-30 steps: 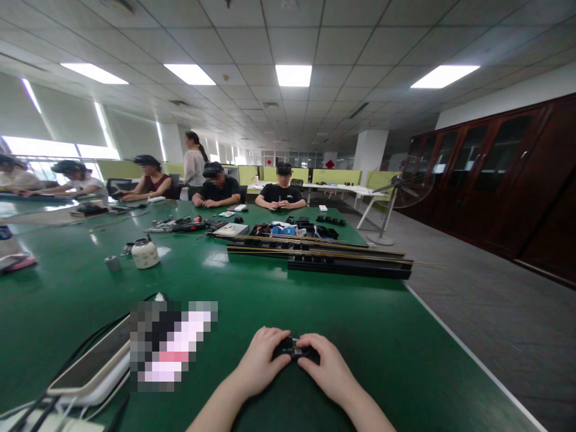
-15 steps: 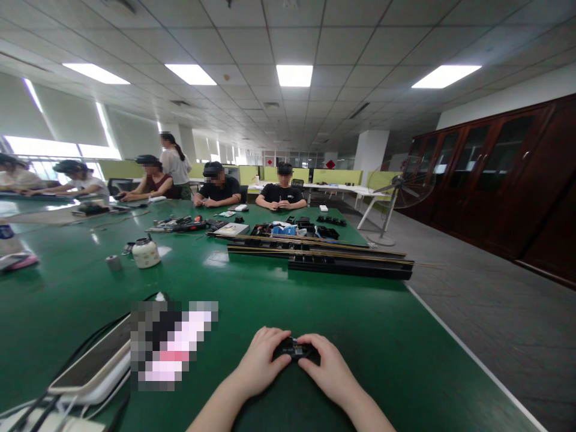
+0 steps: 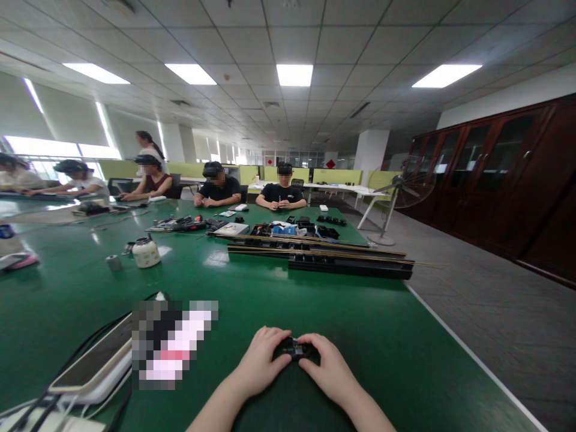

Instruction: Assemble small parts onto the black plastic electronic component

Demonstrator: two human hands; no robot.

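A small black device with a metallic part in its middle lies between my hands, low over the green table; its exact kind cannot be made out. My left hand grips its left end between thumb and curled fingers. On the other end, my right hand holds it the same way, thumb in front and fingers behind. The fingers cover both ends of the device.
Left of my hands lie a phone, cables and a pixelated item. A white jar and a grey cylinder stand farther back. Long black rails with thin rods lie across the table. Several people sit beyond.
My hands and the black device show no visible movement. In the background, the standing person has moved to the left.
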